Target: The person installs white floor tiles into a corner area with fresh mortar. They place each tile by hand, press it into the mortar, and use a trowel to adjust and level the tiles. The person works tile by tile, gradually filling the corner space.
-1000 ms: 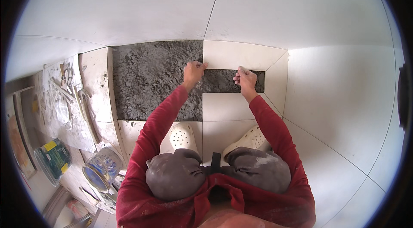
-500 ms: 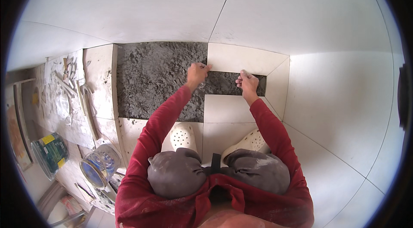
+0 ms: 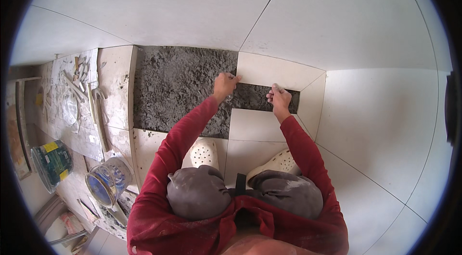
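A pale rectangular tile [image 3: 276, 69] lies against the far wall, with dark wet mortar [image 3: 178, 89] to its left and along its near edge. My left hand [image 3: 225, 86] is closed, its fingertips at the tile's near left corner. Along the tile's near edge, above the mortar strip, my right hand [image 3: 280, 100] is closed in a pinch with the thumb up. Whatever either hand may hold is too small or hidden to make out. On the near side of the strip is another pale tile [image 3: 255, 125].
White shoes [image 3: 204, 154] stand on the near tiles. To the left, a stained board [image 3: 79, 110] carries scraps and strips. A blue-smeared clear bucket [image 3: 108, 180] and a green bucket [image 3: 52, 163] stand below it. Large pale wall panels [image 3: 375, 110] rise at the right.
The whole view has shifted and tilted slightly. Both hands keep nearly the same pose and the same places beside the far tile.
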Available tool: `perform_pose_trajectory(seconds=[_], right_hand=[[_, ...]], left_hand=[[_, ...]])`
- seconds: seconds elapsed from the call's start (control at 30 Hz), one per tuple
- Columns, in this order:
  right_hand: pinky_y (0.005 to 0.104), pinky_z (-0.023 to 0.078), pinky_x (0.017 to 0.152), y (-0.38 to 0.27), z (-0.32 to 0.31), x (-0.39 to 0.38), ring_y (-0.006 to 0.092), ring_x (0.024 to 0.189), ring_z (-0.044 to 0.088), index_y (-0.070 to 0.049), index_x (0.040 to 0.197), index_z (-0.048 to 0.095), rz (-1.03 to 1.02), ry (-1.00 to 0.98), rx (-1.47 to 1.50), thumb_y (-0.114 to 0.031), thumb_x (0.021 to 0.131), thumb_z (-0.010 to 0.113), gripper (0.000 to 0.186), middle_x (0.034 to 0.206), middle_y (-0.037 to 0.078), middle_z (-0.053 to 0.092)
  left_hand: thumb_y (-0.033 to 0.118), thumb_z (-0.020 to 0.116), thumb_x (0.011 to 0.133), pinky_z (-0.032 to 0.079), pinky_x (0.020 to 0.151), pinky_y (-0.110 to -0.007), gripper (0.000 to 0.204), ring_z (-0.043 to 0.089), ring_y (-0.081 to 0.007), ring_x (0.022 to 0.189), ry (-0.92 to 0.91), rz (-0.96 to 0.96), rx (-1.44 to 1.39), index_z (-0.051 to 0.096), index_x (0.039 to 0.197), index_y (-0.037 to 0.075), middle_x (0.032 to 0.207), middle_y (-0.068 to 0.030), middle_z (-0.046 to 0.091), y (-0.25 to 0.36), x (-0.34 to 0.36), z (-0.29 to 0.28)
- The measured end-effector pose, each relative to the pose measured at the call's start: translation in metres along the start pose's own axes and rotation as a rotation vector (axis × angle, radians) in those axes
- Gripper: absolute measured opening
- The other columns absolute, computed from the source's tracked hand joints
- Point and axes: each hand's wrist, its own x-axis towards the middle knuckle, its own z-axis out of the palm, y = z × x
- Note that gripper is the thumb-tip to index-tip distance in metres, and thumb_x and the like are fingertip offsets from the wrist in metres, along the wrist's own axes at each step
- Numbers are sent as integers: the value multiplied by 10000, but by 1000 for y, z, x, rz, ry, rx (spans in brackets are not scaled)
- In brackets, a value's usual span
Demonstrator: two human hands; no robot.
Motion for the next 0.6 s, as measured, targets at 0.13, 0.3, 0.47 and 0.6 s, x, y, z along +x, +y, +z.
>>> perform_pose_trajectory(seconds=[0.13,0.3,0.47,0.6], right_hand=[[277,499,450,2,5,-3,152,561,640,36,968,668,7,7,-10,-218,989,690,256,769,68,645],[278,500,450,1,1,-4,159,583,660,29,960,667,11,24,9,-223,991,686,254,777,69,654],[265,490,443,-15,0,-37,163,651,712,10,915,670,-107,-120,-84,-227,994,673,250,775,80,679],[313,527,563,-17,-52,-91,173,654,685,-16,924,666,-352,-208,-469,-181,947,699,170,818,103,690]], left_hand=[[382,763,898,521,553,-364,427,649,-187,534,5,3,9,733,807,-35,623,-90,680,-5,-1,-4],[376,748,903,527,569,-373,408,657,-202,545,22,30,29,742,811,-21,621,-93,680,-3,2,-1],[349,733,903,504,540,-373,367,636,-160,524,22,44,-9,765,785,3,606,-81,666,-22,4,-5],[310,731,922,510,553,-373,339,644,-170,536,-21,53,-16,744,948,-28,647,-78,690,7,-43,-11]])
